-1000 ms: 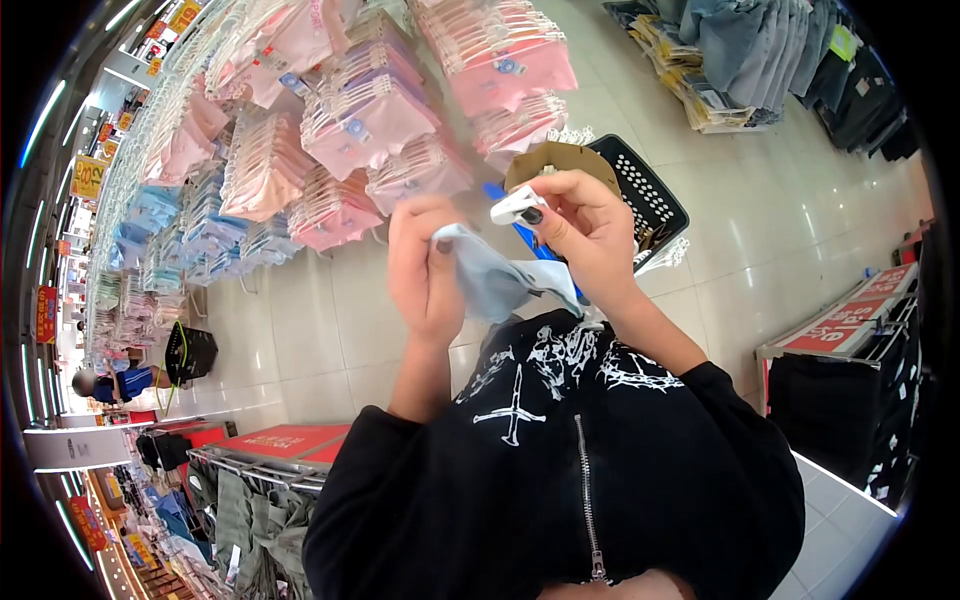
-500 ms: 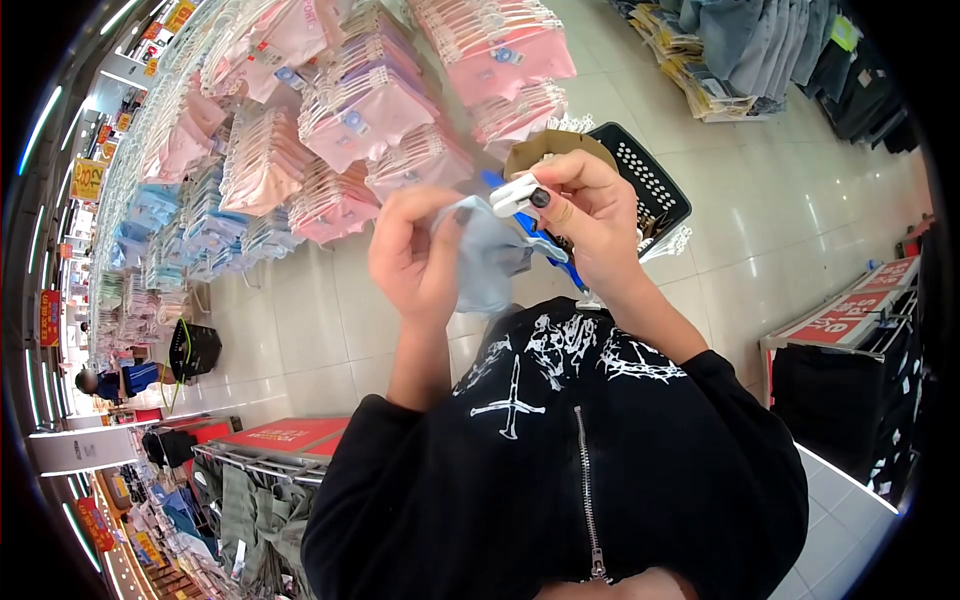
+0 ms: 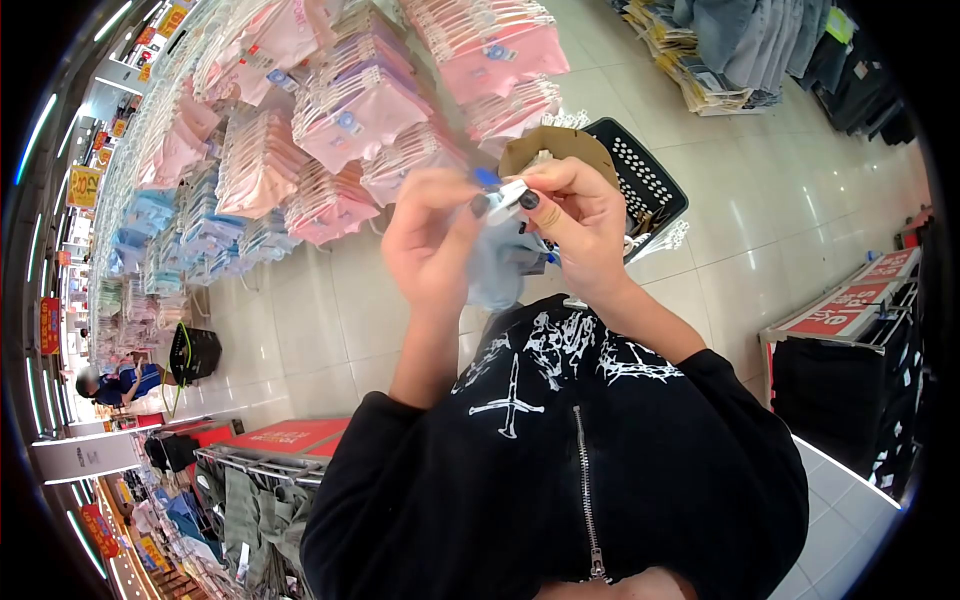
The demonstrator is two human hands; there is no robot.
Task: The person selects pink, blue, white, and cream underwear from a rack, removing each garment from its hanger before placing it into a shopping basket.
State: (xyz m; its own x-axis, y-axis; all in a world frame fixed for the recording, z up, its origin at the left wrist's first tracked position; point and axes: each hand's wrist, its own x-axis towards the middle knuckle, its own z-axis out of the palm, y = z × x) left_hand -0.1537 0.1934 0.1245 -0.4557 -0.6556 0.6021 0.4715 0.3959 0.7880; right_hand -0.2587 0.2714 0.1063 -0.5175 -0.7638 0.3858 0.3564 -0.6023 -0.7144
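Between my two hands hangs a light blue piece of thin fabric (image 3: 497, 268), a small garment, slightly blurred. My left hand (image 3: 432, 235) is closed with its thumb and fingers pinching the upper edge of the fabric. In my right hand (image 3: 588, 225), thumb and index finger grip a white clip (image 3: 507, 197) belonging to a blue hanger (image 3: 486, 177), mostly hidden behind the hands. The fabric's edge meets the clip, where the fingertips of both hands come close together. A second pale clip (image 3: 574, 303) lies near my chest.
Beyond my hands stand a black basket (image 3: 655, 175) and an open cardboard box (image 3: 560, 146). Racks of pink garments (image 3: 350, 125) on white hangers fill the upper left. Jeans (image 3: 740, 45) hang at upper right. A person (image 3: 125, 382) is near another basket (image 3: 195, 352) at left.
My left hand has moved right with the fabric, bringing its edge up to the clip. My right hand has shifted slightly left, and the blue hanger is now more covered.
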